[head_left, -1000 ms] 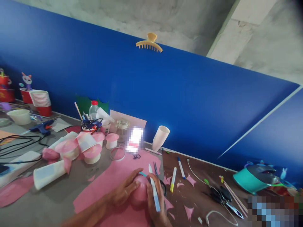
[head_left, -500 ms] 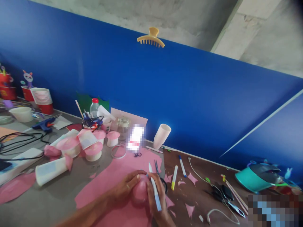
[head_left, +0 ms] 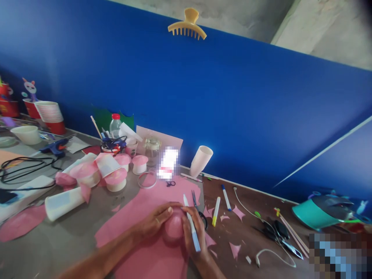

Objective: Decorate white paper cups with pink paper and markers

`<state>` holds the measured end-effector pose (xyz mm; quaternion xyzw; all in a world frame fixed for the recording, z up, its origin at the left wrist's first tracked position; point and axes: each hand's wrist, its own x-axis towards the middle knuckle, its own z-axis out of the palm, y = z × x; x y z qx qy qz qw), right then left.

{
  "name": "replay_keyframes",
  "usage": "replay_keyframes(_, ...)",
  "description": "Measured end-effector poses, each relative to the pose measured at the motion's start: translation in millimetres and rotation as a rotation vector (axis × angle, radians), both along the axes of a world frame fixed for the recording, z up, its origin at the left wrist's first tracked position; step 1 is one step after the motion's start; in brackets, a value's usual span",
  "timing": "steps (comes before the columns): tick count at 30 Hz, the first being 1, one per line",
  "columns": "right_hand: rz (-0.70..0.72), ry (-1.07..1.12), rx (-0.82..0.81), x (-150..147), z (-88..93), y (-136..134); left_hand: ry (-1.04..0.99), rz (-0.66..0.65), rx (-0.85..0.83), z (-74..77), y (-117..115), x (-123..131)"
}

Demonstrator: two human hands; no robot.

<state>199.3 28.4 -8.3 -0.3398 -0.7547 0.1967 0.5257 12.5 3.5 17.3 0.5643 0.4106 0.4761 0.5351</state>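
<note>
A round, dome-like pink thing (head_left: 173, 226) sits low over a large sheet of pink paper (head_left: 130, 223); its exact kind is unclear. My left hand (head_left: 155, 221) grips its left side, thumb and fingers reaching round its upper edge. Against its right side presses my right hand (head_left: 194, 228), which also holds a white marker (head_left: 192, 224) with a light blue end, slanting across the fingers. What the fingertips do at the dome's top edge is too small to make out. Scissors (head_left: 194, 198) lie just beyond my right hand, partly hidden by it.
Yellow (head_left: 216, 211) and blue (head_left: 226, 197) markers and pink scraps (head_left: 235, 250) lie to the right, near a cable. Pink-topped paper cups (head_left: 116, 180) cluster at the left with a glue gun (head_left: 54, 147). A paper cup (head_left: 201, 161) stands tilted by the blue partition (head_left: 247, 104).
The whole view has shifted slightly, with the table's back part sitting higher in the picture. Both hands keep their hold on the pink dome, and the marker stays in my right hand.
</note>
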Motion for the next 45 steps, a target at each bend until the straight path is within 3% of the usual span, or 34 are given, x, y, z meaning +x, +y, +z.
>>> replay_keyframes(8, -0.01, -0.026, -0.033, -1, 9.3, -3, 0.128, -0.18, 0.176, 8.2, -4, -2)
replay_keyframes(14, 0.009, -0.015, -0.029, 0, 10.5, -4, 0.144, -0.15, 0.117, 7.5, -6, 2)
replay_keyframes(21, -0.092, 0.003, 0.051, 0, 2.0, -7, 0.139, -0.187, 0.152, -0.1, -3, 0)
replay_keyframes(28, -0.254, -0.038, 0.267, -1, -1.3, -10, 0.229, -0.188, 0.102, -6.8, -1, -4)
replay_keyframes(34, -0.177, -0.073, 0.166, 3, -1.0, -11, 0.202, -0.183, 0.117, -2.4, -2, -3)
replay_keyframes(37, -0.229, -0.095, 0.262, 5, -5.8, -12, 0.231, -0.147, 0.088, -4.0, -4, -4)
replay_keyframes(41, -0.17, -0.116, 0.369, 2, -10.6, -16, 0.253, -0.14, 0.111, -10.9, -3, -5)
replay_keyframes(45, -0.129, -0.178, 0.358, -2, -11.8, -19, 0.264, -0.159, 0.145, -6.7, -3, -3)
